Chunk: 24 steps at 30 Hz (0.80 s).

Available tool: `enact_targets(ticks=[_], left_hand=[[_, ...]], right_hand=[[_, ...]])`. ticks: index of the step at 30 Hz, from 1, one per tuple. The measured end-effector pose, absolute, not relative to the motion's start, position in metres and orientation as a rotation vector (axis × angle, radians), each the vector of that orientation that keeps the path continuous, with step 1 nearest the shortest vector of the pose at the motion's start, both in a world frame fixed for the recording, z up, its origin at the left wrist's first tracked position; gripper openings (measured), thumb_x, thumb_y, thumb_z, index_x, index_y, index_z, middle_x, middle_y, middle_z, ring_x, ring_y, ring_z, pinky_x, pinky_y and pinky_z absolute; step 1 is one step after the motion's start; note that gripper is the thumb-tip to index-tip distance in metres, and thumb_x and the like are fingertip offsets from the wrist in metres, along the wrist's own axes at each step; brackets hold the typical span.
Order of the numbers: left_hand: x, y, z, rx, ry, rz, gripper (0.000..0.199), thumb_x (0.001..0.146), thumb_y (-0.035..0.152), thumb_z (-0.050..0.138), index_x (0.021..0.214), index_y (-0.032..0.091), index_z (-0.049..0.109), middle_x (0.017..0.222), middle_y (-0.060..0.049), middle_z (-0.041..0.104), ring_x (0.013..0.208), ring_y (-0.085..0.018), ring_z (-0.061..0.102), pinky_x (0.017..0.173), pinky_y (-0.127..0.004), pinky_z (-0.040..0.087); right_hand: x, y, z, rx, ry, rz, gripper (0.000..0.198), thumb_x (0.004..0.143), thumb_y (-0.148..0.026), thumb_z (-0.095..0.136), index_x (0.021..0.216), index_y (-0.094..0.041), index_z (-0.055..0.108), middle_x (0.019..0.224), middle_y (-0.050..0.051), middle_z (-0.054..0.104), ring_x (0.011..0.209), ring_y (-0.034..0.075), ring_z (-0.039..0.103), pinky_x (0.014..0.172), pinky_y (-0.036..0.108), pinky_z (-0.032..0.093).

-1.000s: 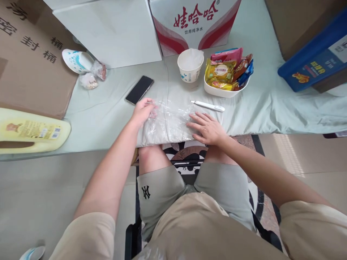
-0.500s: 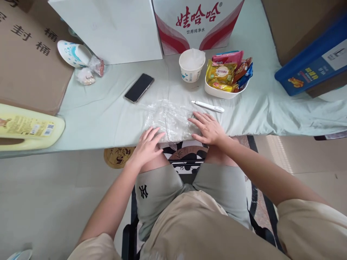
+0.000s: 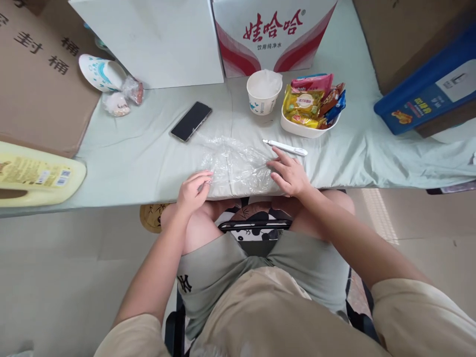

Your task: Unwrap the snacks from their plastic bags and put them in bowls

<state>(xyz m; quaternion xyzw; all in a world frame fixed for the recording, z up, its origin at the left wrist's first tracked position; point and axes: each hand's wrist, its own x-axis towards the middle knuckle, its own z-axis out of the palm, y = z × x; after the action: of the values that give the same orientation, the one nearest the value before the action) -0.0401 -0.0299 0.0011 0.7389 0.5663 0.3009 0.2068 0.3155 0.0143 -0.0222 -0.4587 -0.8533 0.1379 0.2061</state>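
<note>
At the front of the table [image 3: 126, 158], the plastic sheet [image 3: 236, 163] lies already spread but not yet flat, the left hand [image 3: 193, 192] half-curled at one side, grip unclear, the right hand [image 3: 292, 174] loosely open at the other, seemingly holding nothing

From where I am standing, a long table [image 3: 148, 194] is stretching from side to side, and a pale green cloth [image 3: 390, 161] is covering it, making many wrinkles toward the right. At its back, a white box [image 3: 156, 42] and a red-printed box [image 3: 275, 34] are standing. Pale tiles are covering the floor [image 3: 92, 280]. At the right, striped light [image 3: 379, 213] is falling there. A black chair [image 3: 174, 331] is standing before the table.
</note>
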Motion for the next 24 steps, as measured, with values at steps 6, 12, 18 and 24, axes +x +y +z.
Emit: enact_targets(ticks=[6, 12, 18, 24], left_hand=[[-0.039, -0.029, -0.011, 2.08, 1.451, 0.924, 0.021, 0.09, 0.025, 0.053, 0.084, 0.02, 0.073, 0.111, -0.011, 0.081, 0.118, -0.026, 0.073, 0.108, -0.047, 0.056], [-0.034, -0.033, -0.006, 1.982, 1.468, 0.96, 0.021, 0.091, 0.03, 0.054, 0.087, 0.021, 0.073, 0.109, -0.01, 0.081, 0.114, -0.026, 0.074, 0.105, -0.045, 0.057], [-0.026, -0.037, 0.01, 1.9, 1.501, 0.978, 0.021, 0.089, 0.035, 0.058, 0.087, 0.02, 0.073, 0.102, -0.009, 0.082, 0.102, -0.024, 0.076, 0.096, -0.039, 0.06], [-0.034, -0.039, 0.016, 1.669, 1.513, 1.057, 0.044, 0.077, 0.056, 0.075, 0.101, 0.019, 0.071, 0.087, -0.006, 0.078, 0.081, -0.022, 0.075, 0.079, -0.035, 0.062]], right_hand=[[0.323, 0.029, -0.022, -1.472, -2.068, 0.476, 0.063, 0.105, -0.058, 0.026, 0.138, -0.021, 0.065, 0.16, 0.016, 0.048, 0.141, 0.035, 0.054, 0.114, 0.055, 0.047], [0.328, 0.018, 0.0, -1.127, -2.227, 0.408, 0.061, 0.095, -0.054, 0.047, 0.146, -0.022, 0.054, 0.157, 0.016, 0.051, 0.146, 0.04, 0.046, 0.118, 0.062, 0.039], [0.312, -0.001, 0.013, -1.15, -2.2, 0.566, 0.02, 0.093, -0.039, 0.059, 0.103, -0.025, 0.069, 0.088, 0.007, 0.073, 0.098, 0.029, 0.069, 0.099, 0.051, 0.051], [0.316, -0.006, 0.024, -1.21, -1.627, 0.935, 0.028, 0.096, -0.049, 0.063, 0.084, -0.024, 0.06, 0.067, -0.001, 0.063, 0.059, 0.015, 0.061, 0.059, 0.031, 0.052]])
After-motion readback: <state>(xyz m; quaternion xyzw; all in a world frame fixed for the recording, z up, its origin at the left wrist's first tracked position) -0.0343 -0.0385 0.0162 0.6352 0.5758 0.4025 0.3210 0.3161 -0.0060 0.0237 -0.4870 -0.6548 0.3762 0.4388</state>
